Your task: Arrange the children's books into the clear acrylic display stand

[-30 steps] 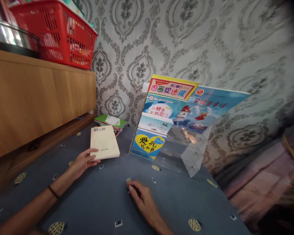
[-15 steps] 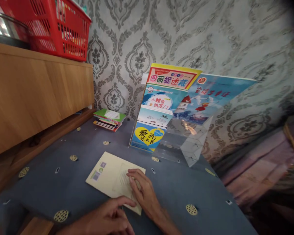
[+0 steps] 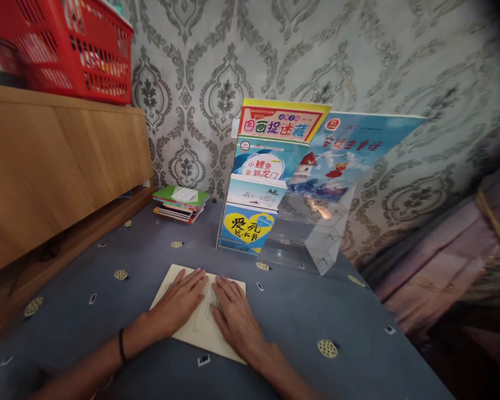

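**Both your hands lie flat on the cream paperback**

Your left hand (image 3: 181, 303) rests palm down on the left half of the cream paperback (image 3: 202, 328), fingers extended and together, pointing away from you. Your right hand (image 3: 237, 316) lies on the right half in the same way, its thumb slightly apart from the fingers. Both hands are unclenched, pressing or resting on top rather than gripping. The paperback lies flat directly beneath them, with a strip of small print showing in the gap between your hands and a bare cream lower edge nearer to you. A dark band (image 3: 122, 345) circles your left wrist.

Under it all is the dark blue tablecloth (image 3: 295, 316), printed with yellow pineapples. Beyond your left hand, well apart from it, sits a stack of books (image 3: 181, 203) with a green cover on top. Beyond your right hand stands a clear acrylic book rack (image 3: 327, 244). Its lowest book is the blue one with a yellow heart (image 3: 250, 229); three more rise in tiers behind that, and the large 安徒生童话 book (image 3: 350, 150) leans to their right. Far to the left of your hands, a red plastic basket (image 3: 104, 66) sits on a wooden cabinet (image 3: 66, 161).
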A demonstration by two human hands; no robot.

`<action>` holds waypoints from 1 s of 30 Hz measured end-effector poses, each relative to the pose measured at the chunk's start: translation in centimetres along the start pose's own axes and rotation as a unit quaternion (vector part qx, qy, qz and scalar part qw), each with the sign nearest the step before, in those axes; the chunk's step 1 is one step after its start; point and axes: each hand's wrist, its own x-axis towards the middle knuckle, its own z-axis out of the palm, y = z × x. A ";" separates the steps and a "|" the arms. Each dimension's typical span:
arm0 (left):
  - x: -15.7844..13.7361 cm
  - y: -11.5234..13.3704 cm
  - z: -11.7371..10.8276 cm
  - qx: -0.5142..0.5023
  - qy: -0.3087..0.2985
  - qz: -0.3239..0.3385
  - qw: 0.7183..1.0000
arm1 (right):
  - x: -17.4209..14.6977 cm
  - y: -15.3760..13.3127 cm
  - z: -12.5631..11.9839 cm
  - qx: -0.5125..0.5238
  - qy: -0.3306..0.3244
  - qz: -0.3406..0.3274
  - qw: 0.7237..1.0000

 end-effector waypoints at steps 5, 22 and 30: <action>0.2 -0.1 0.4 0.030 0.005 0.023 0.999 | 0.5 0.1 0.8 -0.042 -0.053 0.009 0.998; -1.7 -3.2 1.3 0.046 0.073 -0.016 0.996 | -0.3 0.6 2.4 0.000 -0.008 0.019 1.000; -2.1 -6.9 5.2 0.094 0.129 -0.015 0.987 | 0.3 6.7 10.9 -0.125 0.132 -0.063 0.981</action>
